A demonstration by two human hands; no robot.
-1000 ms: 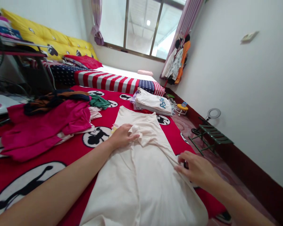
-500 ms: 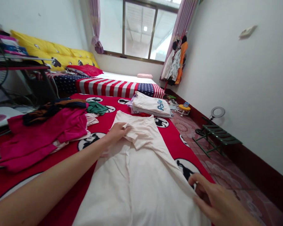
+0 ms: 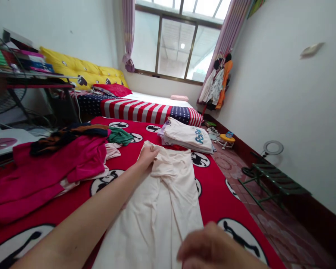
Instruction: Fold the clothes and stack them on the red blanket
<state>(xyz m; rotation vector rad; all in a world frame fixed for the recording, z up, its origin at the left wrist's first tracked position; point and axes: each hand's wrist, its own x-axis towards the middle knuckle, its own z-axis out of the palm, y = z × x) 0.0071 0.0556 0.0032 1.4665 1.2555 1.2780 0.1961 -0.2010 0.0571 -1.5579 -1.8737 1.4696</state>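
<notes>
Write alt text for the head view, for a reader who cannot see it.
A person's left hand presses the far end of a cream garment spread on a red patterned bed cover, while the blurred right hand hovers near its close end. A magenta clothes heap lies left; folded pale shirts sit beyond.

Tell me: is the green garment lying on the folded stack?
No, the green garment lies by the pink pile, apart from the folded stack.

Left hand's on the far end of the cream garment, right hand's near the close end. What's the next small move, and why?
Probably smooth the bunched folds under the left hand toward the near end: the cream garment lies lengthwise on the red blanket but puckers there. The right hand is blurred; its grip is unclear.
</notes>
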